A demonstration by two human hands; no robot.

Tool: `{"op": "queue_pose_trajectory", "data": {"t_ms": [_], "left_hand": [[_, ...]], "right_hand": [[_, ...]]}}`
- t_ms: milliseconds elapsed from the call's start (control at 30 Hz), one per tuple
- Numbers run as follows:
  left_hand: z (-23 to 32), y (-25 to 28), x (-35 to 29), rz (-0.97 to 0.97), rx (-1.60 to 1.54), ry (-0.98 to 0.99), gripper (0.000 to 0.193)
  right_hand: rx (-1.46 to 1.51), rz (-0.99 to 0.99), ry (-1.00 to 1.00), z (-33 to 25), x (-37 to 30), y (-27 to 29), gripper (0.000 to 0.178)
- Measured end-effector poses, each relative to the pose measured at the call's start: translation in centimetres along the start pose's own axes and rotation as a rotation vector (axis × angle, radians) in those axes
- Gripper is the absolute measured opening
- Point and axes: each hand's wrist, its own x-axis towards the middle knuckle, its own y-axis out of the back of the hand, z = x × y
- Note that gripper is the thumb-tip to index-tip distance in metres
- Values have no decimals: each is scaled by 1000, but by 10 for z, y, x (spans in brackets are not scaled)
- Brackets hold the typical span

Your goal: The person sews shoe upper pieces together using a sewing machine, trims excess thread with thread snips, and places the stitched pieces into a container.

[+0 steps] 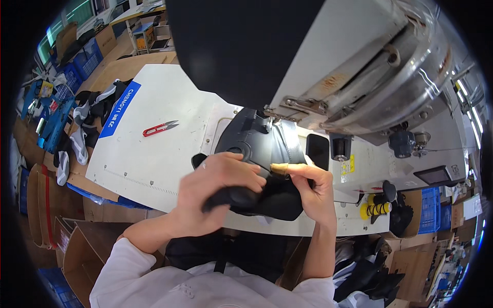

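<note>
A black sewn piece [277, 203], which looks like a shoe upper, lies bunched at the near edge of the white sewing machine table, in front of the machine's dark bed [246, 131]. My left hand [221, 179] curls around its left side, slightly blurred, with a dark flap folded between fingers and thumb. On the right, my right hand [313, 185] grips the piece's upper edge. Its index finger, wrapped in yellowish covering, points left along that edge, and the thumb sits below. The spot under the sewing machine head [354, 77] is partly hidden.
Red-handled thread snips [160, 128] lie on the table at left. A black phone [317, 150] rests beside the machine bed. Yellow thread spools [377, 209] stand at right. Black and grey shoe uppers [79, 141] are heaped at far left; cardboard boxes [84, 251] stand below.
</note>
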Motion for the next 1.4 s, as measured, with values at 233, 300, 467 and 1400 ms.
{"op": "queue_pose_trajectory", "data": {"t_ms": [233, 300, 467, 1400], "left_hand": [[0, -4, -1, 157, -207, 148, 32], [0, -3, 0, 127, -118, 110, 21], [2, -2, 2, 88, -70, 80, 31], [-32, 3, 12, -62, -18, 83, 47]], "right_hand": [[-333, -88, 167, -2, 0, 9, 36], [-232, -131, 148, -4, 5, 8, 36], [-314, -269, 187, -14, 16, 21, 44], [-331, 95, 89, 18, 36, 27, 24]]}}
